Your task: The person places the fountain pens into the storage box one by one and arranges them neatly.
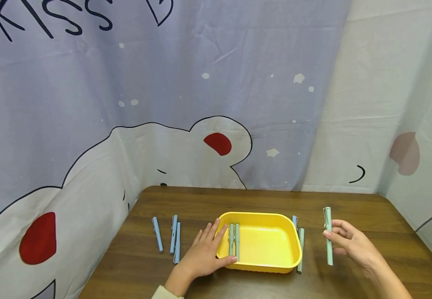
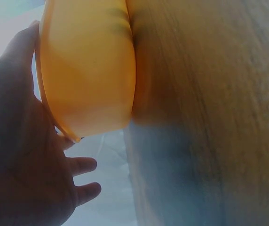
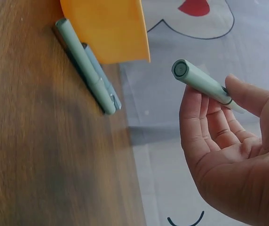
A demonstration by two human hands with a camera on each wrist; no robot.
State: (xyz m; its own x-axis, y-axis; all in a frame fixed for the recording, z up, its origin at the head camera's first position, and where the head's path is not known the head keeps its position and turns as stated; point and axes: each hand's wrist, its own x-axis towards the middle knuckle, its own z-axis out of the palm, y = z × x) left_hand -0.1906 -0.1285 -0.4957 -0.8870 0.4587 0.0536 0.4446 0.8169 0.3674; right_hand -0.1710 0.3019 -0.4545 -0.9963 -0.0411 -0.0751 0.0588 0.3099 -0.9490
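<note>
My right hand [image 1: 355,247] pinches a light green pen [image 1: 327,216] between thumb and fingers, held nearly upright right of the yellow tray [image 1: 264,265]. In the right wrist view, one round end of this pen [image 3: 202,84] faces the camera. My left hand [image 1: 204,256] rests at the tray's left side with fingers spread over the rim and thumb across the front left corner. Inside the tray, two green pens [image 1: 237,241] lie side by side near the left wall. The left wrist view shows the tray's outer wall [image 2: 87,70] beside the palm.
Left of the tray, three blue pens [image 1: 157,234] lie on the brown wooden table [image 1: 133,253]. Close by the tray's right side lie a green pen [image 1: 300,253] and a blue pen [image 1: 294,220], partly hidden in the head view. A printed curtain [image 1: 275,104] hangs behind the table.
</note>
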